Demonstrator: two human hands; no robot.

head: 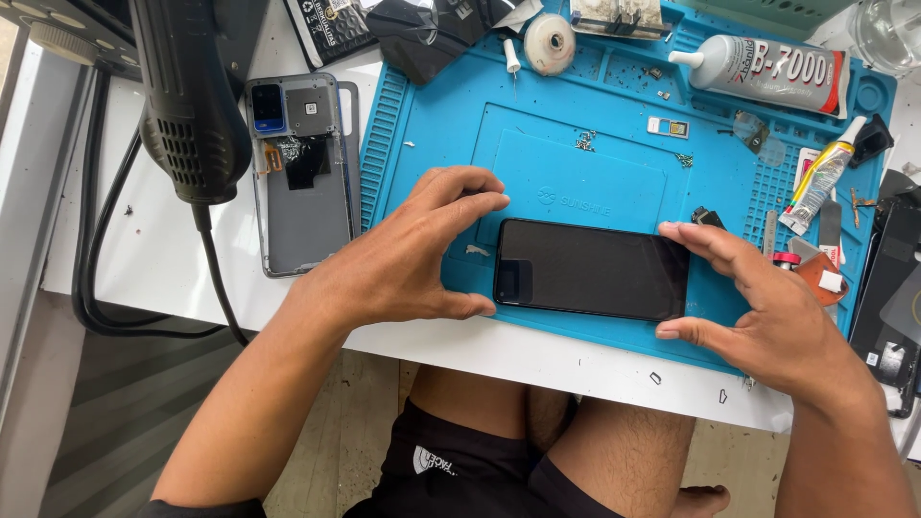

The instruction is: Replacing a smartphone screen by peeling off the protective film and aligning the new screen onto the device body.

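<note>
A black smartphone (590,269) lies screen up, lengthwise, on a blue silicone repair mat (432,125). My left hand (403,259) grips the phone's left end between thumb and fingers. At the right end, my right hand (758,307) pinches the phone the same way, thumb on the near edge and fingers on the far edge. The dark screen is unlit.
A grey phone back cover (302,173) lies left of the mat, beside a black hot-air gun (187,105) with its cable. Glue tubes (767,67), a tape roll (549,43), small screws (585,142) and tools crowd the mat's far and right sides. The white table edge (537,360) runs near my legs.
</note>
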